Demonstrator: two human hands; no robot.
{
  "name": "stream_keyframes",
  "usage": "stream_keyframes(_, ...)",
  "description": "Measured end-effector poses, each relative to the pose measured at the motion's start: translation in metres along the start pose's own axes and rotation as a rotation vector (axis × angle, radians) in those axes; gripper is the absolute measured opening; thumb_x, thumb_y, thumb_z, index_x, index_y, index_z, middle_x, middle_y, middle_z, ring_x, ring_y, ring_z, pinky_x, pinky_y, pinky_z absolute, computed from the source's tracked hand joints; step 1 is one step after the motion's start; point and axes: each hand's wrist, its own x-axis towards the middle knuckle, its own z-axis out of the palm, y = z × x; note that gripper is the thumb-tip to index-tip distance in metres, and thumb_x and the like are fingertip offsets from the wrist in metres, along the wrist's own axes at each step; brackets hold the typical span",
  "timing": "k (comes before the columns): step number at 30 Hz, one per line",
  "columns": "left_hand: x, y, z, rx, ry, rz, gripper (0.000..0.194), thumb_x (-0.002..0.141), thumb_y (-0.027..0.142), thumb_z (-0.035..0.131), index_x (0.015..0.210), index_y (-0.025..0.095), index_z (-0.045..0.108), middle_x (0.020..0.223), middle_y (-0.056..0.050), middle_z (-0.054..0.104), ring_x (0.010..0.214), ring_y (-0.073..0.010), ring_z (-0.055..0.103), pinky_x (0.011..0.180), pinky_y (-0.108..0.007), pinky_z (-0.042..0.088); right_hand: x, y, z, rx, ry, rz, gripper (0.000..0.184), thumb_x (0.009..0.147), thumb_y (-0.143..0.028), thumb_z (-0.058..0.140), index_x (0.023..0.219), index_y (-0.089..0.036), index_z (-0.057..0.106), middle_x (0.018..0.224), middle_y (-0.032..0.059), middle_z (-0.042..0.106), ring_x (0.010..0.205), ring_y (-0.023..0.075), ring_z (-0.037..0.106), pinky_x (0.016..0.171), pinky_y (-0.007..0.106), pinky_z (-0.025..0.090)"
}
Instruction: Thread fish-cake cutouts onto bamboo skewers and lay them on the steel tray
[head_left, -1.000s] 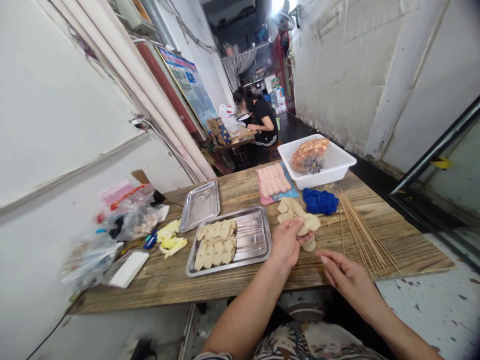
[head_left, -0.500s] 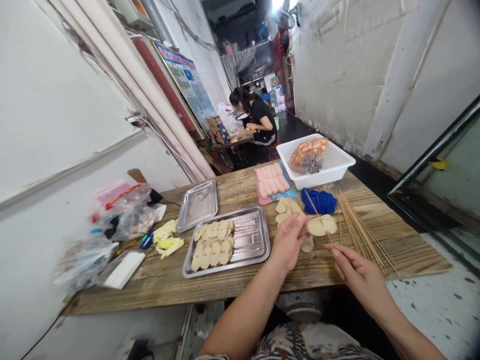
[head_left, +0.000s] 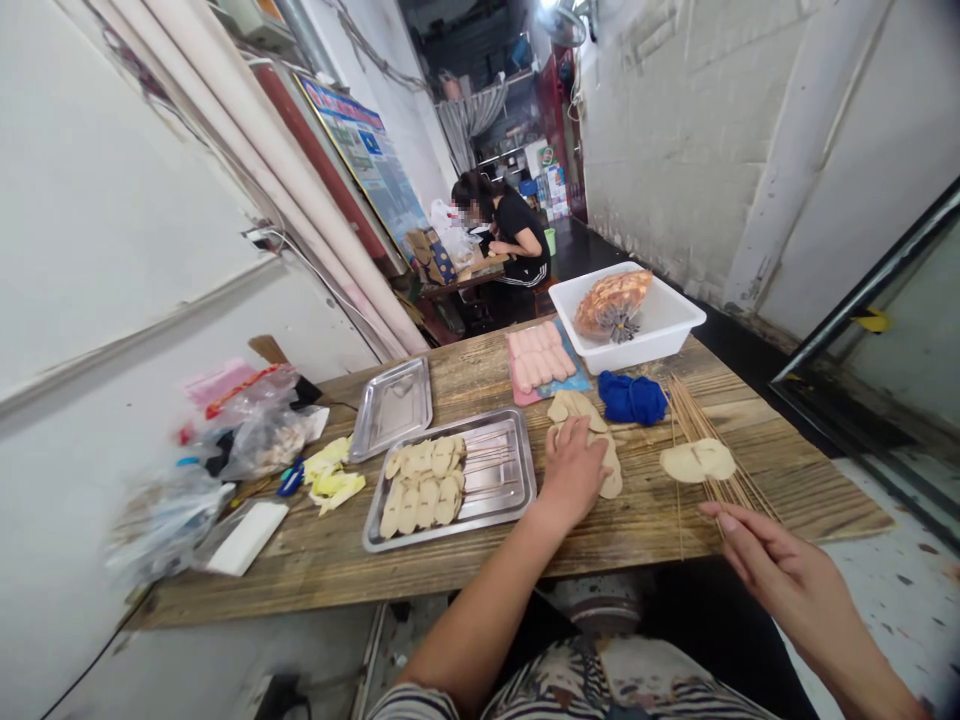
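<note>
In my right hand (head_left: 765, 545), fingers closed, is a bamboo skewer whose lower end I pinch. A pale oval slice (head_left: 697, 461) is threaded on it, held above the loose skewers. My left hand (head_left: 574, 465) lies with its fingers apart over a spread of similar pale slices (head_left: 577, 405), its fingertips touching them. To its left, a metal tray (head_left: 510, 485) carries two rows of skewered slices (head_left: 424, 490), their sticks pointing right. A bundle of bare bamboo skewers (head_left: 694, 410) rests on the wooden table near my right hand.
Behind the slices sit a blue cloth (head_left: 632, 398), pink sausages (head_left: 544, 355) on a bag and a white tub (head_left: 660, 345) holding a wrapped package. A second metal tray (head_left: 394, 405), yellow wrappers (head_left: 334, 478) and plastic bags (head_left: 262, 440) are leftward. Another person (head_left: 517, 230) sits beyond.
My left hand has let go of the skewered slice and moved left and down onto the loose slices. My right hand has carried the skewer rightward, over the bare skewers.
</note>
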Motion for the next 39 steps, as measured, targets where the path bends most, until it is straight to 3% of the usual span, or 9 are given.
stream_keyframes(11,0.031,-0.011,-0.009,-0.03,-0.232,0.064,0.041,0.06,0.026,0.07,0.1,0.026,0.062,0.139,-0.011,0.035,0.131,-0.0329,0.02,0.1,-0.055,0.015,0.002,0.024,-0.006,0.001,-0.018,0.029,0.043,0.077,-0.051,0.054,0.102,-0.016,0.061,0.056,-0.0022,0.049,0.05,0.0107,0.041,0.045,0.022,0.035)
stream_keyframes(15,0.033,-0.004,-0.014,-0.07,-0.213,0.14,0.019,0.063,0.023,0.067,0.082,0.021,0.065,0.133,-0.011,0.043,0.125,-0.0309,0.03,0.099,-0.049,0.022,0.002,0.028,-0.008,-0.01,-0.021,0.036,0.044,0.078,-0.051,0.053,0.103,-0.017,0.061,0.061,-0.0007,0.052,0.049,0.0103,0.041,0.043,0.021,0.035)
stream_keyframes(18,0.031,0.001,-0.021,-0.19,-0.146,0.165,0.004,0.067,0.021,0.061,0.071,0.02,0.063,0.109,-0.008,0.061,0.11,-0.0269,0.046,0.096,-0.044,0.027,0.001,0.028,-0.01,0.007,-0.013,0.049,0.044,0.077,-0.052,0.054,0.103,-0.018,0.061,0.058,-0.0009,0.051,0.049,0.011,0.042,0.042,0.021,0.035)
stream_keyframes(21,0.026,0.001,-0.026,-0.457,-0.076,0.057,0.005,0.07,0.023,0.058,0.073,0.02,0.061,0.082,-0.004,0.065,0.085,-0.0211,0.057,0.086,-0.037,0.038,-0.002,0.025,-0.011,0.033,-0.009,0.055,0.043,0.075,-0.053,0.055,0.101,-0.019,0.063,0.057,-0.0014,0.05,0.048,0.0115,0.043,0.042,0.021,0.036)
stream_keyframes(25,0.015,-0.006,-0.024,-1.005,0.043,-0.289,0.017,0.068,0.029,0.064,0.079,0.019,0.056,0.062,0.0,0.06,0.06,-0.0147,0.058,0.067,-0.031,0.046,-0.01,0.021,-0.002,0.11,-0.102,0.085,0.042,0.072,-0.053,0.058,0.098,-0.021,0.066,0.054,-0.0013,0.049,0.047,0.0125,0.043,0.042,0.022,0.037)
stream_keyframes(27,0.01,-0.011,-0.021,-1.256,0.075,-0.454,0.025,0.065,0.029,0.067,0.084,0.018,0.055,0.062,0.0,0.061,0.059,-0.0147,0.06,0.065,-0.032,0.049,-0.017,0.019,0.007,0.16,-0.206,0.142,0.041,0.07,-0.053,0.06,0.094,-0.021,0.068,0.057,-0.0002,0.052,0.047,0.0121,0.043,0.041,0.022,0.036)
stream_keyframes(30,0.003,-0.016,-0.018,-1.527,0.105,-0.567,0.03,0.064,0.025,0.07,0.089,0.013,0.058,0.075,-0.006,0.066,0.069,-0.0162,0.063,0.074,-0.036,0.051,-0.026,0.02,0.022,0.203,-0.376,0.208,0.042,0.071,-0.053,0.059,0.093,-0.019,0.069,0.055,-0.0024,0.047,0.045,0.0094,0.037,0.04,0.021,0.03)
stream_keyframes(34,-0.002,-0.02,-0.018,-1.654,0.175,-0.614,0.027,0.066,0.019,0.069,0.09,0.011,0.06,0.084,-0.008,0.067,0.075,-0.0156,0.064,0.077,-0.034,0.051,-0.033,0.019,0.032,0.144,-0.486,0.186,0.046,0.078,-0.053,0.051,0.099,-0.015,0.065,0.046,-0.0084,0.029,0.042,0.0083,0.027,0.041,0.021,0.02)
stream_keyframes(39,-0.004,-0.019,-0.018,-1.655,0.261,-0.654,0.023,0.066,0.019,0.07,0.085,0.011,0.06,0.082,-0.007,0.066,0.073,-0.0148,0.064,0.074,-0.033,0.052,-0.034,0.01,0.032,0.05,-0.491,0.194,0.052,0.074,-0.058,0.049,0.095,-0.014,0.066,0.044,-0.0079,0.029,0.042,0.0095,0.028,0.042,0.023,0.019)
